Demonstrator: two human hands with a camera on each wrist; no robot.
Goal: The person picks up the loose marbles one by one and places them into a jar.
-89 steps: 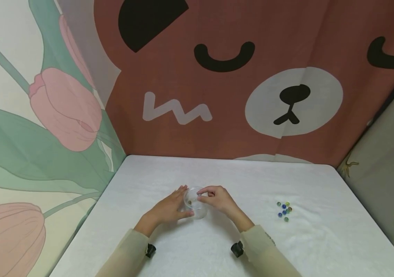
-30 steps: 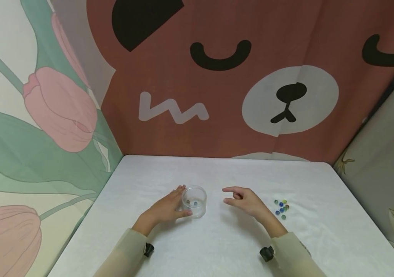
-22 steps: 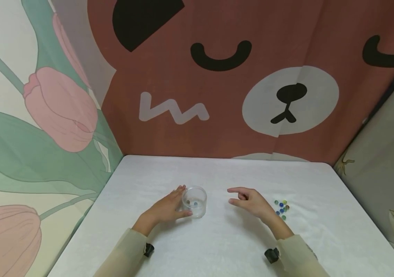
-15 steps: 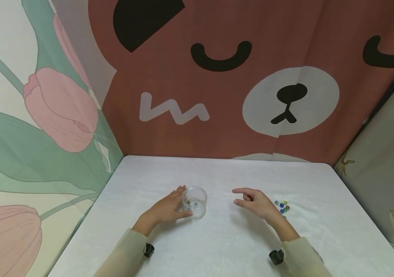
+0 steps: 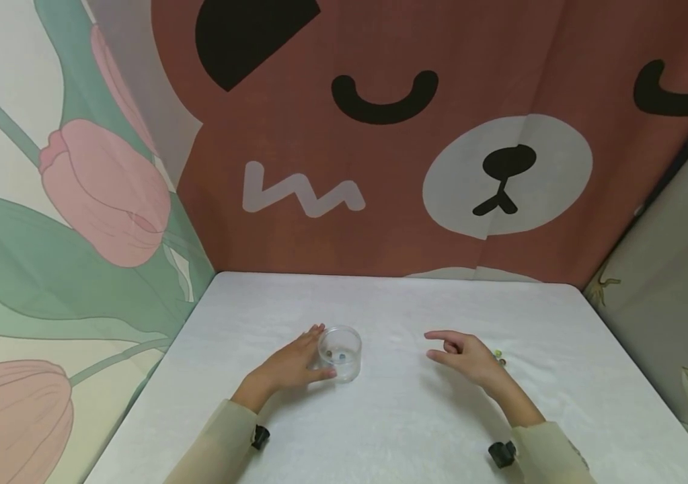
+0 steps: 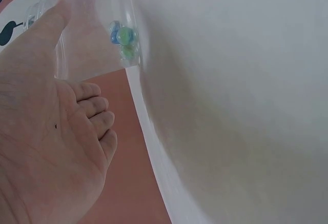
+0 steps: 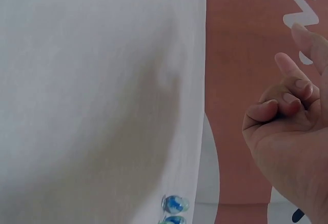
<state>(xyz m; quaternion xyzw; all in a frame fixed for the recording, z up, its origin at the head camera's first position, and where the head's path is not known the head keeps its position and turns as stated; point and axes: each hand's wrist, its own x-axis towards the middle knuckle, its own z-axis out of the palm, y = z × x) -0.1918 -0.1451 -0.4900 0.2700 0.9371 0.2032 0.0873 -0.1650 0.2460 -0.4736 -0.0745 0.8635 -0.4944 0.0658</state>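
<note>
My left hand point(image 5: 286, 364) holds a clear round plastic cup point(image 5: 350, 372) from its left side, the thumb at the near wall and the fingers along the far left. Glass marbles point(image 5: 341, 357) lie on the cup's bottom; in the left wrist view they look blue and green point(image 6: 124, 36). My right hand point(image 5: 467, 355) hovers over the table between the cup and a small group of loose marbles point(image 5: 499, 354). Its thumb and index finger are spread apart with nothing between them, the other fingers folded in. Hand and wrist hide most of that group; blue-swirled marbles point(image 7: 175, 204) show in the right wrist view.
A white cloth covers the table point(image 5: 392, 430). Behind it hangs a brown curtain point(image 5: 295, 242) with a bear print, and a tulip-print curtain point(image 5: 107, 195) stands along the left. Each wrist carries a small black camera point(image 5: 502, 454).
The right hand has let go of a marble at the cup and moved right, now covering much of the loose group. Another marble shows inside the cup. The left hand stays put.
</note>
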